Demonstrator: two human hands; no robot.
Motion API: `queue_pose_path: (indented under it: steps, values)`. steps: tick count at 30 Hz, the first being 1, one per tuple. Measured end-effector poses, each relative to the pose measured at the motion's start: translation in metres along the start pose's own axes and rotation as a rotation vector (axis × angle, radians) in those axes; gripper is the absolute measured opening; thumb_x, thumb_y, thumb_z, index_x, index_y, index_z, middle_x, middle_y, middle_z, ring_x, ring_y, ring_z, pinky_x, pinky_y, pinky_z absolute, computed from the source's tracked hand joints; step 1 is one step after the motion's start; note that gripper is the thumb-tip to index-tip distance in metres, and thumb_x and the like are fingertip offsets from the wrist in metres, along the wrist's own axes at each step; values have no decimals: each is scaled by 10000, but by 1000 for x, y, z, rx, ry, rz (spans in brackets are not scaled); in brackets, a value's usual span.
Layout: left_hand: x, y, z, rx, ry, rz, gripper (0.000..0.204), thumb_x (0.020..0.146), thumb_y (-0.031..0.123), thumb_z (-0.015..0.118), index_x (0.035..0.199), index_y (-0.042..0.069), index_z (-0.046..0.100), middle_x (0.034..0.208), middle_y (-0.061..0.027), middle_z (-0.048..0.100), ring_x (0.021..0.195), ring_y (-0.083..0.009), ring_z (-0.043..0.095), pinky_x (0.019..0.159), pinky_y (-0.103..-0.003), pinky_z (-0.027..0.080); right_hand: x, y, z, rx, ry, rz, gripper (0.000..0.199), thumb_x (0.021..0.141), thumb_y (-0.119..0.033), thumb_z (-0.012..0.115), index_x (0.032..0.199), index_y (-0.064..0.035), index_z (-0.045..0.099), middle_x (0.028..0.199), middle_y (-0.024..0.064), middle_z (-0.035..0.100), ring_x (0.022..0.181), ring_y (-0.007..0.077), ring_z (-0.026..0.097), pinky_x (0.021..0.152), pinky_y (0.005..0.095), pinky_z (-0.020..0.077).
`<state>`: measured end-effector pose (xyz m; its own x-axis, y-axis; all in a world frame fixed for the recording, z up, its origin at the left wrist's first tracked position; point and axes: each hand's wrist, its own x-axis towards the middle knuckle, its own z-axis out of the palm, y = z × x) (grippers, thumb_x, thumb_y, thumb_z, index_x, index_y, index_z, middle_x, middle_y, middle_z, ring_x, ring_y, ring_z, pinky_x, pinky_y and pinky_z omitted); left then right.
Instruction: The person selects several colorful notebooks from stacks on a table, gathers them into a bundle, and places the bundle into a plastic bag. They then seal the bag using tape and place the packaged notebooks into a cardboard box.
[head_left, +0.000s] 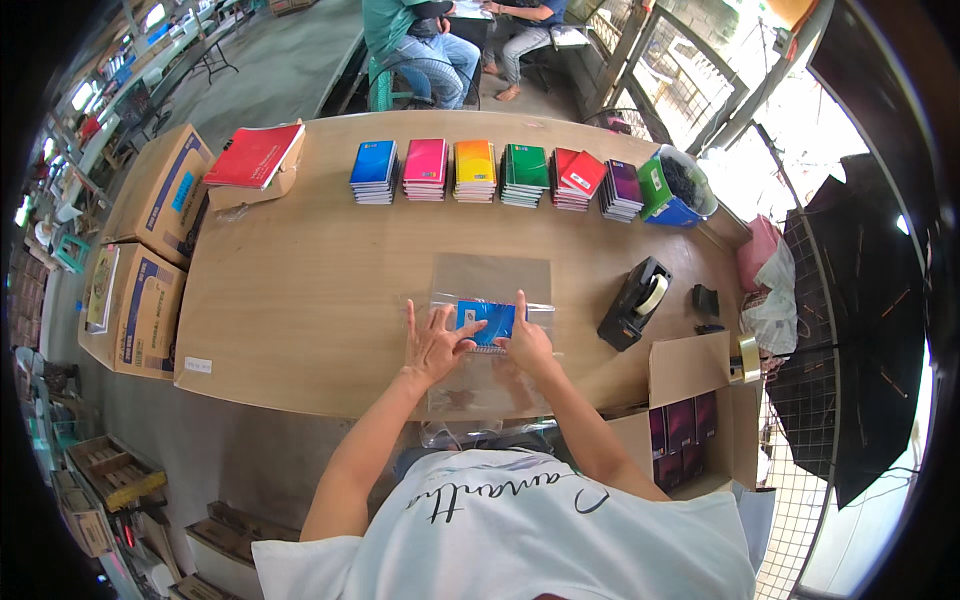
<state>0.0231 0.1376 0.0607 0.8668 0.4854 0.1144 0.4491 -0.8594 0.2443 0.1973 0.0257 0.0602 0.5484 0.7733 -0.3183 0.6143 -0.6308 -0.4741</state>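
Observation:
A small blue spiral notebook (496,322) lies on clear plastic film (490,275) in front of me, its coil toward me. My left hand (435,342) rests at its left side, fingers spread, one of them reaching over the cover. At the right edge is my right hand (530,345), its index finger stretched forward and its thumb out toward the cover; its other fingers are mostly hidden. Further back, a row of notebook stacks runs across the table: blue (374,172), pink (425,169), yellow (474,170), green (524,174), red (577,178) and purple (621,190).
A black tape dispenser (636,304) stands to the right, near an open carton (690,368) of purple notebooks. A bin (676,188) sits at the back right. Cartons (150,310) and a red pad (256,156) are left. Two people (425,50) sit beyond the table (300,300).

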Motion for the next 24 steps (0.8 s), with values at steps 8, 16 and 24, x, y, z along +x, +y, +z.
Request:
queue_pose_path:
  steps: [8,16,24]
  values:
    - [-48,34,6,-1376,441,-768,439,871,214,626,1241,49,456,1226,-139,469,1150,-295,461,1088,-516,255,12,-8,-27,-69,136,-340,1068,638,-349,835,1465,-96,208,1062,270,621,987,422,605,831,466,489]
    - [-2,90,57,-1809,404,-634,474,761,-32,641,1188,3,437,1234,-127,442,1162,-228,436,1060,-413,325,47,-16,-45,341,-293,-306,906,611,-252,872,1317,12,370,1422,226,348,1300,342,385,1070,427,346]
    - [-27,93,39,-998,479,-32,1100,652,52,746,1464,-51,11,1512,-273,114,1404,-389,194,1134,-441,207,-30,41,36,1212,54,-532,1042,570,-138,878,1399,-17,258,1424,130,317,1307,233,338,1089,376,293]
